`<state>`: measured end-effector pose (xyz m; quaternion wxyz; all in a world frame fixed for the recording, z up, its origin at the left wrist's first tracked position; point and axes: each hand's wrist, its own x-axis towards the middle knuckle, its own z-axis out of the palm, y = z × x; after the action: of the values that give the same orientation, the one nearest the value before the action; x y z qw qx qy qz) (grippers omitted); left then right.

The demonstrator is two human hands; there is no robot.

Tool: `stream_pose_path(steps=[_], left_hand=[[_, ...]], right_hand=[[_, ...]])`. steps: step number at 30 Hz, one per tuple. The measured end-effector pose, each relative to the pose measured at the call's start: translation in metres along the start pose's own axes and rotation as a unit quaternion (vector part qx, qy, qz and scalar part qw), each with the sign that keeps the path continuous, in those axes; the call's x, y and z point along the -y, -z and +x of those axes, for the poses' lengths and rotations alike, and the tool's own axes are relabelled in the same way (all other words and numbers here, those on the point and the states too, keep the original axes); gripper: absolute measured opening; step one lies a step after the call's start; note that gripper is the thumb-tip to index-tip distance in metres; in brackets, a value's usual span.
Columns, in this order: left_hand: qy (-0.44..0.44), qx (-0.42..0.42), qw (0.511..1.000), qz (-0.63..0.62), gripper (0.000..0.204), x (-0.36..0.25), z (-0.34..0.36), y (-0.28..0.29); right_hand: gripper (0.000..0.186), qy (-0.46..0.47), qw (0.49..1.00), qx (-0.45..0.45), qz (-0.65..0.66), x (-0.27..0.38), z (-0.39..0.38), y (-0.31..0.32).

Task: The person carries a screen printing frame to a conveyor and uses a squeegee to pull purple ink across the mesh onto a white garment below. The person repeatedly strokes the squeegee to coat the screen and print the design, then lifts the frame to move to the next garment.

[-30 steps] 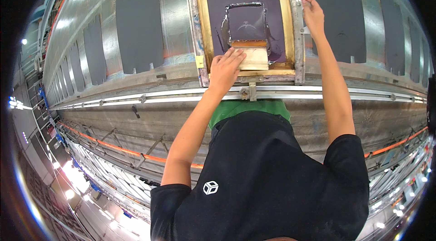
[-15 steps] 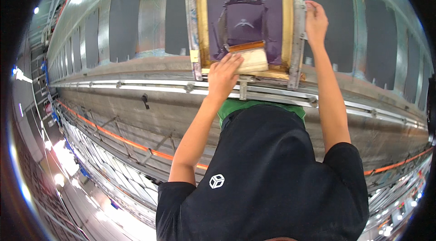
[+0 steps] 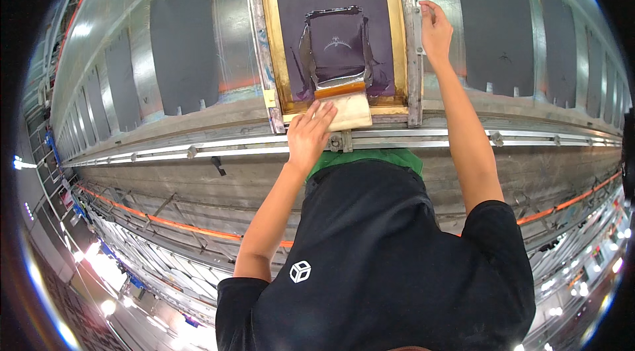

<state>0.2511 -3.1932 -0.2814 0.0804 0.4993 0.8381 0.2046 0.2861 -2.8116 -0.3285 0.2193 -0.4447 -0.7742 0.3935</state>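
Observation:
A screen-printing frame (image 3: 400, 34) with golden-brown inner edges holds a dark purple mesh. On the mesh, glossy dark ink (image 3: 305, 53) outlines a square around a small pale arched design (image 3: 337, 43). At the near end lies a squeegee (image 3: 349, 112) with a pale wooden handle and an amber blade, wet ink along its far side. My left hand (image 3: 309, 134) is closed over the handle's left end; its thumb is hidden. My right hand (image 3: 436, 32) has its curled fingers on the metal bar along the frame's right side.
Dark grey panels (image 3: 184, 47) lie in a row on a long shiny table, left and right of the frame. One panel (image 3: 493, 20) on the right bears a small dark mark. A metal rail (image 3: 238, 147) with stops runs along the near edge, close to my waist.
The frame, with both hands and the squeegee, has shifted left along the panels. A marked panel now shows to its right. More wet ink is visible beside the squeegee blade.

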Motion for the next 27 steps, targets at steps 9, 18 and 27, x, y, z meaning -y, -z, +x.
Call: stream_pose_path(steps=[9,18,27], left_hand=[[-0.016,-0.063,0.998,0.003,0.049,0.036,0.079,-0.005],[0.041,-0.063,0.993,-0.09,0.035,0.066,0.197,0.019],[0.005,-0.049,0.998,-0.03,0.043,0.039,0.092,0.002]], right_hand=[[0.037,0.23,0.931,-0.027,-0.281,-0.008,0.001,0.018],[0.044,0.346,0.901,0.167,-0.2,0.093,-0.029,-0.025],[0.047,0.275,0.926,0.22,-0.137,0.076,-0.133,-0.001]])
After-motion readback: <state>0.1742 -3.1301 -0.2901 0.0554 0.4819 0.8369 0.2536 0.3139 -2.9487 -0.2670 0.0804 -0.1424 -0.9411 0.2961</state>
